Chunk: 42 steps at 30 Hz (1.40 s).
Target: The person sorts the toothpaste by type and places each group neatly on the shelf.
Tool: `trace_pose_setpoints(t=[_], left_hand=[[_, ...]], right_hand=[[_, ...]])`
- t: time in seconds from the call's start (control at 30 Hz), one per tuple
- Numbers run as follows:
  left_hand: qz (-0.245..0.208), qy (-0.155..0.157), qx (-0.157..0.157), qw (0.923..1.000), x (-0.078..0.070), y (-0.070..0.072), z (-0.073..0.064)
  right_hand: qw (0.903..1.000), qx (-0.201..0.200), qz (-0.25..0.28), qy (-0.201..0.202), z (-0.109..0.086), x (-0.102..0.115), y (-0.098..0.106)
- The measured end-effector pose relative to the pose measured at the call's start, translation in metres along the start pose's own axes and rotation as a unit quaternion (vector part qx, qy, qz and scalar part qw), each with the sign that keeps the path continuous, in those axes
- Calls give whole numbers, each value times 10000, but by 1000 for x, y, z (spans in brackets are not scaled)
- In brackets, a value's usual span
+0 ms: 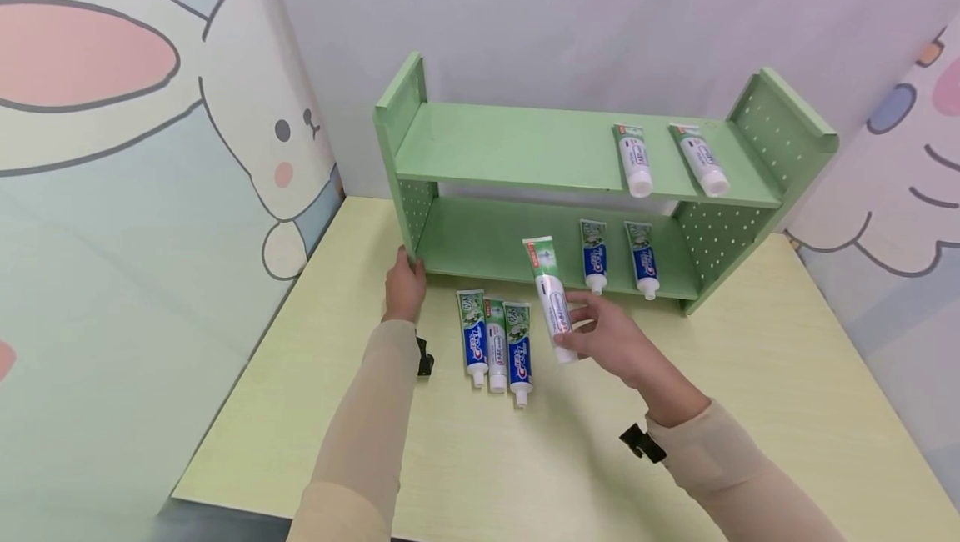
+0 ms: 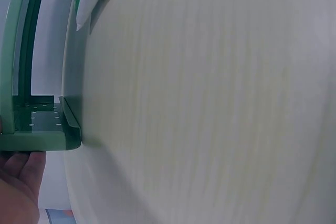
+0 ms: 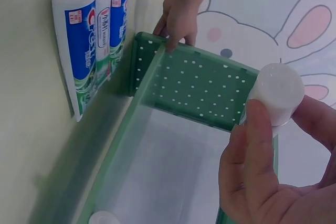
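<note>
My right hand (image 1: pixel 609 338) holds a white-and-green toothpaste tube (image 1: pixel 551 296) in the air before the lower shelf, its cap end toward me. In the right wrist view, the fingers and thumb pinch around the white cap end (image 3: pixel 278 90). My left hand (image 1: pixel 405 288) grips the front left corner of the green two-tier shelf (image 1: pixel 510 146); the left wrist view shows its fingers (image 2: pixel 32 174) against the side panel. Side by side on the table lie a blue-green toothpaste tube (image 1: pixel 473 338), a white-green tube (image 1: pixel 497 346) and another blue-green tube (image 1: pixel 518 350).
On the upper tier, toward the right, lie two white-green tubes (image 1: pixel 634 160) (image 1: pixel 699 158). Below them, two blue-green tubes (image 1: pixel 594 256) (image 1: pixel 642 258) lie on the lower tier. The shelf stands on a pale wooden table (image 1: pixel 315 375) between cartoon-printed walls (image 1: pixel 225 192).
</note>
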<state>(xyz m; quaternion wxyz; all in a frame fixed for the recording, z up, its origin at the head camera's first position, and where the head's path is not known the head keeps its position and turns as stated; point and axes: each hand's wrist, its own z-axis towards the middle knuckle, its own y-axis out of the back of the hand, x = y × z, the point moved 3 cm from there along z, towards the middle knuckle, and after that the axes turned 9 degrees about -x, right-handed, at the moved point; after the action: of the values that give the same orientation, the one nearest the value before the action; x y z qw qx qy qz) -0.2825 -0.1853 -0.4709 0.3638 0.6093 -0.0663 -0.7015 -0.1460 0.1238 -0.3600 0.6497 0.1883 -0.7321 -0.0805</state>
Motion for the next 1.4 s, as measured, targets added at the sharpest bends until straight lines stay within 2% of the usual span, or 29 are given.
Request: trace_pose_setpoints(t=[0.23,0.9,1.4], left_hand=[[-39,-67,-23,10000,1,0,0],[-39,-17,-42,10000,3,0,0],[-46,-31,-9,10000,6,-2,1]], right_hand=[[9997,-23,-80,222,-3,14,7],[9982,-313,-322,386,-5,61,26],[9982,-425,-271,329,16,92,38]])
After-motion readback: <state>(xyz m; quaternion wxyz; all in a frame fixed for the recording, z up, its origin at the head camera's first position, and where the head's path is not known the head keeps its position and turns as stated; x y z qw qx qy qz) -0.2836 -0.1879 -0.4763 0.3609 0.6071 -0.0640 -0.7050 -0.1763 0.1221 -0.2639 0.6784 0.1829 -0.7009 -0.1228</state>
